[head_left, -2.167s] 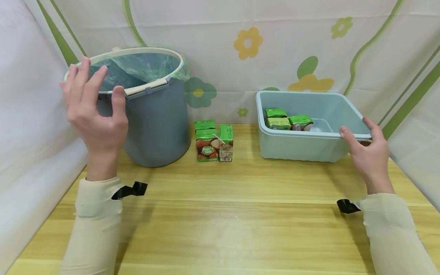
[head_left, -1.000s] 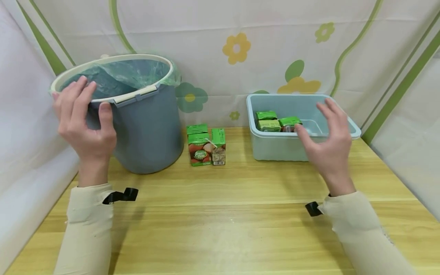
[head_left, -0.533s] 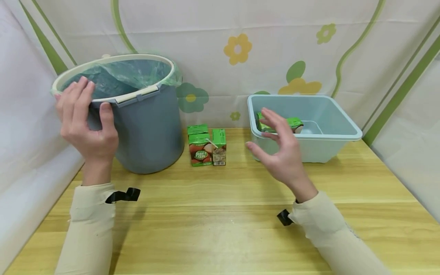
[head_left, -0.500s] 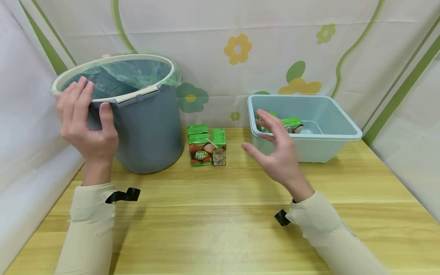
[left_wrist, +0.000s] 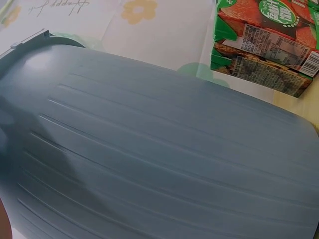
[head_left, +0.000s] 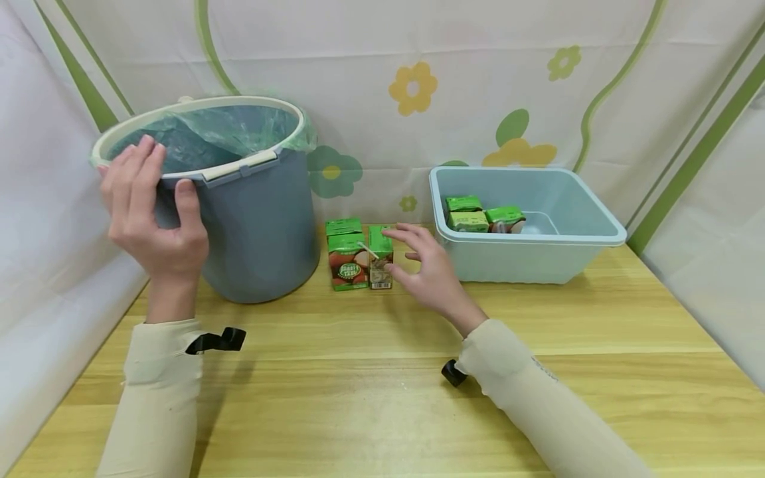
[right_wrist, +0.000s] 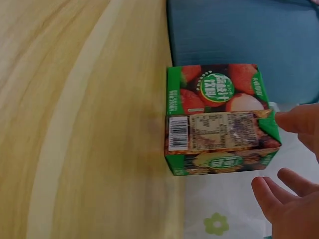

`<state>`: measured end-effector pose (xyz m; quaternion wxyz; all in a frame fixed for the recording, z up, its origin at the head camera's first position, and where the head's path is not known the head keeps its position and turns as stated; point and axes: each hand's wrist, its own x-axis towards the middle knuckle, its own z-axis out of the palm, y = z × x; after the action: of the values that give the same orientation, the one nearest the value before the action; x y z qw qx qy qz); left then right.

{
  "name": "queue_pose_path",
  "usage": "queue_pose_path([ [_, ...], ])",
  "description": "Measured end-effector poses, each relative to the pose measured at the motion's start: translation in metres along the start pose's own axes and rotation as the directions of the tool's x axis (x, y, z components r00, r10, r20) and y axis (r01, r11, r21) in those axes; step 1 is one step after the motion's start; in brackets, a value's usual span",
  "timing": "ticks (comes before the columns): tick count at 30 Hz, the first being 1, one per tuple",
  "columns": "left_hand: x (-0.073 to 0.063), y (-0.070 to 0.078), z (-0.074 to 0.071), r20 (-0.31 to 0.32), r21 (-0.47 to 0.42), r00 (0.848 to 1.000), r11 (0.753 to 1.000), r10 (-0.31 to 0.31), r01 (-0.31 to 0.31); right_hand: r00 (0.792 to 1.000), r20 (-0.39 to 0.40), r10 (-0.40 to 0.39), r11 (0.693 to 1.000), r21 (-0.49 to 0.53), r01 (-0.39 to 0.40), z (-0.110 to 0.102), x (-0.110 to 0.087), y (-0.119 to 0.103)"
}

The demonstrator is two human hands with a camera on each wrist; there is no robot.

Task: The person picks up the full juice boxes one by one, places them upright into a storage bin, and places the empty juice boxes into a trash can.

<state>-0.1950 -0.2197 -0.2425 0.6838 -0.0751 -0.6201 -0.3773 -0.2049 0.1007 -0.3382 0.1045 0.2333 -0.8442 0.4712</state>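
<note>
My left hand holds the near-left rim of a blue-grey trash bin, fingers over the rim and thumb on the outer wall. In the left wrist view the bin's ribbed side fills most of the picture. My right hand, fingers and thumb spread, is beside a narrow-side-forward juice box with a white straw. Its thumb and fingers flank the box's top end without gripping it. Another lychee-print juice box stands to the left, with a further green-topped box behind it.
A pale blue plastic basket stands at the right with several green-topped juice boxes at its left end. A green plastic liner hangs inside the bin. A flower-print cloth rises behind the wooden table.
My right hand has let go of the basket's right rim and moved left across its front to the standing juice boxes. The left hand has stayed at the bin rim.
</note>
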Motion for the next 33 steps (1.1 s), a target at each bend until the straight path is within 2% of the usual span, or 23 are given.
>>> queue_pose_path([
  [6,0.0,0.0,0.0,-0.005,-0.007,1.0,1.0,0.003,-0.003,0.997,0.068,0.046,0.998,-0.037,-0.044,0.007,0.007,0.005],
  [12,-0.001,-0.001,0.0,-0.005,-0.009,1.0,1.0,0.005,-0.006,0.985,0.165,0.056,0.992,-0.122,-0.036,0.009,0.013,0.01],
  [17,-0.002,-0.002,0.001,-0.003,-0.013,1.0,1.0,0.008,-0.008,0.978,0.191,0.085,0.989,-0.136,-0.059,0.008,0.017,0.013],
  [21,-0.002,-0.007,0.002,-0.002,-0.009,1.0,1.0,0.013,-0.013,0.979,0.178,0.104,0.989,-0.127,-0.082,0.007,0.018,0.013],
  [25,-0.002,-0.013,0.002,-0.006,-0.013,1.0,1.0,0.021,-0.021,0.987,0.133,0.093,0.988,-0.136,-0.075,0.007,0.018,0.011],
  [33,-0.001,-0.018,0.002,-0.022,-0.024,1.0,0.999,0.021,-0.022,0.999,0.027,-0.027,0.965,-0.259,0.033,0.004,0.018,-0.004],
])
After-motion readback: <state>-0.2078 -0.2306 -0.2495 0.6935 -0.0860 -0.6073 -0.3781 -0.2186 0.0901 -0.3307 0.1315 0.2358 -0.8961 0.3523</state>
